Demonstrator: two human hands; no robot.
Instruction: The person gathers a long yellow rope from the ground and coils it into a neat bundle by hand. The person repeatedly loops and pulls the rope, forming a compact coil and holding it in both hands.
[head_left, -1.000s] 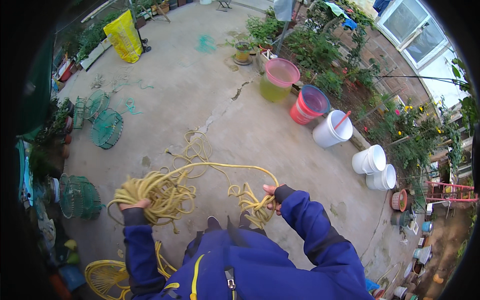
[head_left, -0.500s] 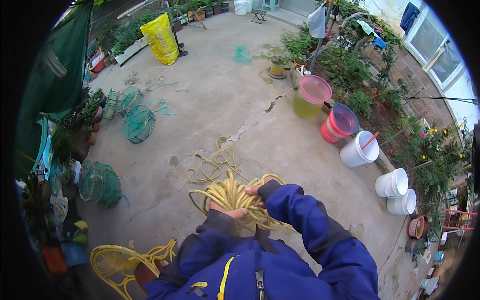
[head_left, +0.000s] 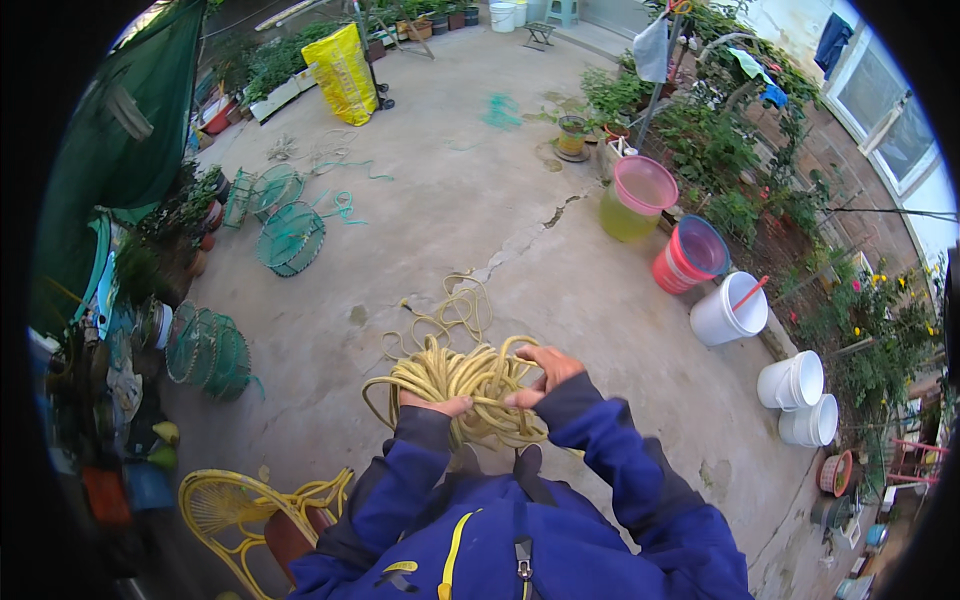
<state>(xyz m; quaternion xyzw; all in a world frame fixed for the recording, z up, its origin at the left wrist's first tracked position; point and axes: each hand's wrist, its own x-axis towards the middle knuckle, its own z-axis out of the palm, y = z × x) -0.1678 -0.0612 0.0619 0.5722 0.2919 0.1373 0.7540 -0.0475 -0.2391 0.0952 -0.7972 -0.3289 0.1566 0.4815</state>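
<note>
A thick bundle of coiled yellow rope [head_left: 440, 372] hangs in front of my body. My left hand [head_left: 436, 403] grips it from below at the left, thumb lying across the strands. At the bundle's right side my right hand [head_left: 545, 375] has its thumb and curled fingers around a loop of the same rope; part of the grip is hidden. Beyond the bundle, a loose yellow rope tail [head_left: 462, 303] lies in loops on the concrete ground.
Green net traps [head_left: 208, 350] stand at the left, others [head_left: 290, 240] farther off. A yellow chair [head_left: 225, 500] with rope on it is at lower left. Along the right bed stand a pink-rimmed tub [head_left: 640, 190], a red bucket [head_left: 688, 255] and white buckets [head_left: 722, 312]. A yellow sack [head_left: 343, 78] stands far back.
My right hand has moved from on top of the bundle to its right edge, and a loop there is pulled out. The left hand still holds the bundle, slightly more to the left.
</note>
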